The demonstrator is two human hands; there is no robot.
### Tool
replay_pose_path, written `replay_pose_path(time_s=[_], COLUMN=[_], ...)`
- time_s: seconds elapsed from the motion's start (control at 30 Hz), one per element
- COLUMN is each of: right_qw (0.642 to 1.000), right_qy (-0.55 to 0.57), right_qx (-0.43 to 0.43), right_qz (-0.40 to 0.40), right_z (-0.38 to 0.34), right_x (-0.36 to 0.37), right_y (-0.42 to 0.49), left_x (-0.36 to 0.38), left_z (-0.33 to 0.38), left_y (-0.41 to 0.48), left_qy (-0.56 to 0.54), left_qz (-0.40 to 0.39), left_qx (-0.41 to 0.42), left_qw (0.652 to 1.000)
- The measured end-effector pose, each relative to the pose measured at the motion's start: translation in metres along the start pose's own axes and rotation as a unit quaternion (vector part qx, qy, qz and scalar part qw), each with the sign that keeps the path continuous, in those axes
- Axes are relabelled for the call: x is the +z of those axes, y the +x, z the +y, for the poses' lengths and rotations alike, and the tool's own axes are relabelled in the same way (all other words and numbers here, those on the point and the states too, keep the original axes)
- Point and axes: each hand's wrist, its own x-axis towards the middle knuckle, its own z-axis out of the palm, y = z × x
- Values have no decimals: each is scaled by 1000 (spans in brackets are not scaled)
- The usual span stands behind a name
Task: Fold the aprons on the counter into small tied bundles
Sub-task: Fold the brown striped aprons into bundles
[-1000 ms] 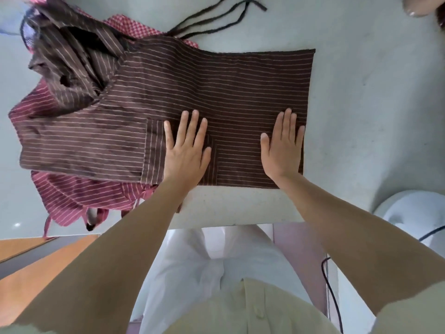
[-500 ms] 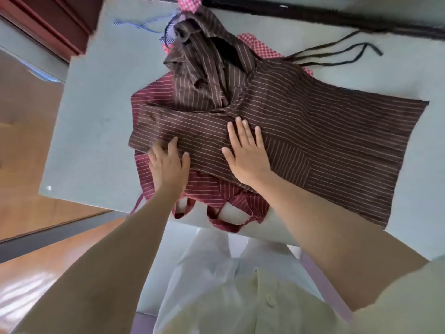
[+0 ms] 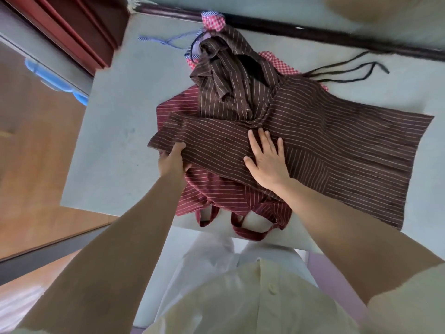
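The left hand (image 3: 172, 160) grasps the left end of the brown apron (image 3: 337, 145), thumb on top of the cloth and fingers tucked out of sight beneath its lifted edge. The right hand (image 3: 267, 162) lies flat on the same apron near its middle, fingers straight and spread, palm pressing down. The apron stretches from the left hand across to the counter's right side, its right end flat and close to the near edge. Under it lies a red apron (image 3: 216, 194), whose straps (image 3: 250, 231) hang over the near edge of the counter (image 3: 115, 131). Behind the hands sits a crumpled brown heap (image 3: 228, 75); whether it is part of the same apron cannot be told. A checked apron (image 3: 274, 61) peeks out towards the far edge, and black ties (image 3: 349, 71) trail towards the far right corner. A broad stretch of counter shows between the pile and the left edge, a narrower band along the far edge
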Motion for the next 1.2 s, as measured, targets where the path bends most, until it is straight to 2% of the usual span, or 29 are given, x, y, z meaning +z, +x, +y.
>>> replay_pose_path(time_s=[0.1,0.17,0.2,0.23,0.3,0.4,0.5,0.53,0.57,0.63,0.67,0.73,0.77,0.8,0.83,0.93,1.0,1.07,1.2], right_qw=[995,967,930,876,774,670,516,485,481,522,560,669,718,752,761,741,733,734,788], right_qy=[99,245,357,468,618,721,832,849,849,815,782,681,628,586,570,553,520,493,407], right_qx=[16,32,47,70,114,179,201,207,219,254,274,299,302,299,298,325,359,394,440], right_qz=[-26,-58,-78,-89,-83,-6,39,35,23,-6,-18,-12,10,46,84,202,251,249,144], right_z=[1,3,5,11,22,61,117,139,155,184,193,203,207,210,215,230,247,264,286], right_x=[-9,-26,-36,-47,-70,-96,-104,-103,-102,-98,-95,-88,-85,-84,-84,-88,-81,-68,-31], right_y=[3,1,-1,-6,-17,-44,-71,-82,-90,-108,-116,-124,-125,-124,-123,-127,-135,-150,-179], left_x=[16,35,46,60,87,133,167,177,183,195,199,199,198,195,193,189,190,191,185], left_z=[6,8,6,1,-11,-45,-89,-104,-116,-137,-146,-154,-157,-156,-155,-148,-147,-153,-168], left_y=[-27,-54,-63,-75,-91,-123,-138,-141,-142,-143,-143,-140,-139,-139,-141,-144,-143,-138,-124], left_qy=[54,101,139,193,298,398,495,520,541,573,587,620,636,642,638,609,626,656,702], left_qz=[-37,-94,-123,-149,-188,-245,-275,-284,-290,-307,-317,-332,-333,-324,-307,-226,-173,-155,-151], left_qx=[154,289,366,437,546,619,650,654,656,653,645,613,597,597,609,655,649,624,587], left_qw=[986,947,912,865,760,631,508,471,440,389,373,360,358,356,358,386,395,394,374])
